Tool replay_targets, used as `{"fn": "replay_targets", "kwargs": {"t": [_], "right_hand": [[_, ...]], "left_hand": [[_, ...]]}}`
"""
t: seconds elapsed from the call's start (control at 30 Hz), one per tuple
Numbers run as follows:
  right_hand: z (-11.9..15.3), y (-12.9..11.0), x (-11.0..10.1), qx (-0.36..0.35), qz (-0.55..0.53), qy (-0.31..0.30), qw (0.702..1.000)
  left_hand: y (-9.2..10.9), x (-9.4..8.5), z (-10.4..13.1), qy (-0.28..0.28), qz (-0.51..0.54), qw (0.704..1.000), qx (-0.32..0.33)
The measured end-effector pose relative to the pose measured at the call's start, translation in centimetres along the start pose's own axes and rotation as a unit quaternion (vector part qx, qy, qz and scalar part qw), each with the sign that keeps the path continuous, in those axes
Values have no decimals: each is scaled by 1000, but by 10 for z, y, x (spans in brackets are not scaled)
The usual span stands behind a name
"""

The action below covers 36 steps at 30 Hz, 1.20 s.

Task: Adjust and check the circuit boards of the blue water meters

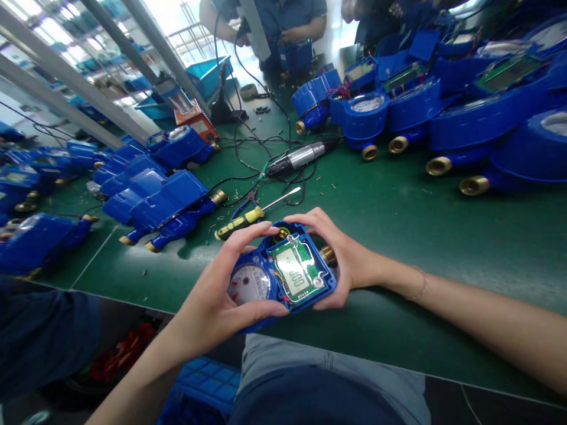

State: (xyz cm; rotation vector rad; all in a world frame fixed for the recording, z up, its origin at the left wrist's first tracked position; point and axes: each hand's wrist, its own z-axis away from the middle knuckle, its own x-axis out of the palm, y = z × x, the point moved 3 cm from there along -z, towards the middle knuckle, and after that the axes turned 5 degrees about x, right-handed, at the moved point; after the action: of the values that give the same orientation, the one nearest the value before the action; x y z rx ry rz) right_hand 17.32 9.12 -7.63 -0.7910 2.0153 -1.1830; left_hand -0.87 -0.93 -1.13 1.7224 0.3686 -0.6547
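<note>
Between both hands is a blue water meter [252, 283], its cover off, with a round dial on the left and a green circuit board with an LCD screen [296, 273] on the right. My left hand [212, 289] wraps round the dial side, thumb along the near edge. Around the opposite end curls my right hand [341, 260], beside a brass threaded pipe end [328, 255]. Just beyond the meter lies a screwdriver [241, 222] with a yellow and black handle. Farther back rests a silver and black electric screwdriver [301, 158] with its cable.
Several blue meters [411, 106] with exposed boards line the right back, and more meters [155, 200] stand at left. Small screws lie scattered on the green table [376, 218]. An orange box [195, 121] stands near metal posts. Across the table another person's arms [305, 32] hold a meter.
</note>
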Motion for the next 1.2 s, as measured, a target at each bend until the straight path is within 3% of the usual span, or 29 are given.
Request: {"fn": "replay_targets", "kwargs": {"t": [0.23, 0.43, 0.63, 0.77, 0.9, 1.0, 1.2], "right_hand": [[-1, 2, 0, -7, 0, -3, 1000], [-2, 4, 1, -16, -9, -3, 1000], [-1, 4, 0, -17, 3, -7, 1000], [-3, 4, -5, -26, 12, -27, 999], [-7, 8, -13, -43, 9, -74, 996], [-9, 13, -20, -20, -35, -103, 994], [-1, 13, -49, 166, -162, -71, 970]], "left_hand": [[0, 1, 2, 14, 8, 1000, -7], [-1, 1, 4, 59, 1, 998, 15], [3, 3, 2, 58, -11, 998, -8], [-10, -8, 5, 17, 25, 999, -27], [-39, -17, 19, -79, 136, 983, -99], [-46, -6, 30, -99, 199, 965, -135], [-16, 53, 36, 38, 253, 951, -174]]}}
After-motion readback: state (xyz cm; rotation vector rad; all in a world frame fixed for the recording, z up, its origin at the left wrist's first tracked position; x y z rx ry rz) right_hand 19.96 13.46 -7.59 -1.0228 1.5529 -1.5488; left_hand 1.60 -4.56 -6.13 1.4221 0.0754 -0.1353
